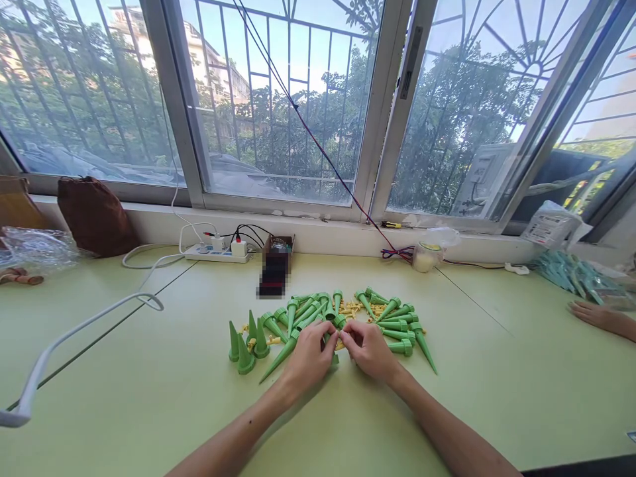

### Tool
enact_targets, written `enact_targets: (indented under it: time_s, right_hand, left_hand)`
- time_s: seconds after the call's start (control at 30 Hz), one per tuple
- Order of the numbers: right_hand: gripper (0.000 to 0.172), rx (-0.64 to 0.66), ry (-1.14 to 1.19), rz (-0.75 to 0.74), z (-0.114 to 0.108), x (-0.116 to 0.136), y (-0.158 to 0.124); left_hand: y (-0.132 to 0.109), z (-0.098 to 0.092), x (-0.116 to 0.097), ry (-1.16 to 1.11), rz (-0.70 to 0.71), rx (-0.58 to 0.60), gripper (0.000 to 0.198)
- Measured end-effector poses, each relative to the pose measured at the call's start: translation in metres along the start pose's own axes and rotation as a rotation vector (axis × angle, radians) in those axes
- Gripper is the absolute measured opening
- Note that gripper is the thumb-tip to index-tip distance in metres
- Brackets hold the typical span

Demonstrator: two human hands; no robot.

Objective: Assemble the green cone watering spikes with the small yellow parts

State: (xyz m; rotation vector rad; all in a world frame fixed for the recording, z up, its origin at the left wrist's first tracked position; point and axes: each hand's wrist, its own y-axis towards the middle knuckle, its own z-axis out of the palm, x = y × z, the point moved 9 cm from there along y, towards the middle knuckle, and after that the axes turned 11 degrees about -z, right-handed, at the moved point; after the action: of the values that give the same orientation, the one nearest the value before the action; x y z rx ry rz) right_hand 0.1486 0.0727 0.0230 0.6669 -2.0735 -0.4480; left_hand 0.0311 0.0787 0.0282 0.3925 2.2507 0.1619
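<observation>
A heap of green plastic cone spikes (392,317) lies on the pale green table (149,397), mixed with small yellow parts (354,307). Three green cones (246,344) stand upright at the heap's left. My left hand (309,358) and my right hand (370,348) meet at the heap's near edge, fingertips pinched together. Between them shows a small yellow piece (340,344) and a green spike (278,361) that runs out under my left hand. Exactly what each hand pinches is partly hidden by the fingers.
A power strip (216,252) with cables and a small box (275,265) sit by the window sill. A brown bag (94,215) and plastic wrap (34,248) lie at the left. Another person's hand (596,315) rests at the right near teal packets (571,271). A white jar (427,257) stands behind.
</observation>
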Motion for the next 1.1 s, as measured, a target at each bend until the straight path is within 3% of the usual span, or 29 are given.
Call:
enact_targets:
  time_s: [1.1]
  right_hand:
    - [0.021,0.021,0.003,0.021,0.0006,-0.0008,-0.0004]
  left_hand:
    - [-0.0002,0.0018,0.0008,0.004,-0.005,0.025,0.025]
